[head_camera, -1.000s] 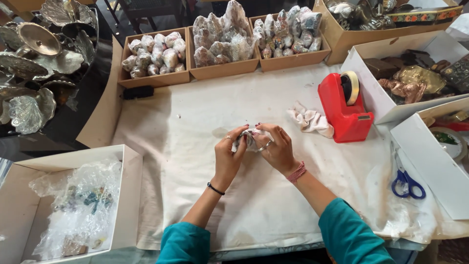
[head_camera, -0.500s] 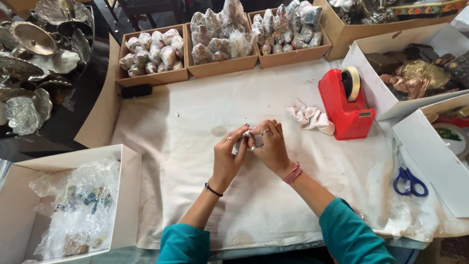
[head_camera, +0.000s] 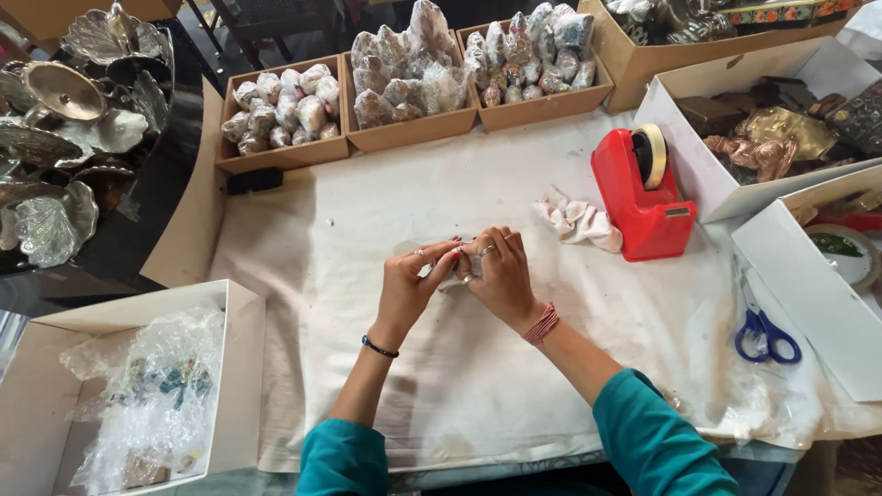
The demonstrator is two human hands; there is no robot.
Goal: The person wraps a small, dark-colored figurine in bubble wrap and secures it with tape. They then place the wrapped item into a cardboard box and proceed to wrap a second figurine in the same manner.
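I've got both hands mid-bench, left hand [head_camera: 411, 287] and right hand [head_camera: 499, 276] fingers pinched together on one small wrapped piece [head_camera: 462, 273], three cardboard trays [head_camera: 287, 158] along the far edge, one red tape dispenser [head_camera: 643, 196] right.

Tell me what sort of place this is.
Likely a craft packing bench: cardboard trays of wrapped pieces, a red tape dispenser and blue scissors ring a cloth-covered table, where both hands wrap something small.

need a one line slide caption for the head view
Both hands, left hand and right hand, pinch a small wrapped item over a white cloth.
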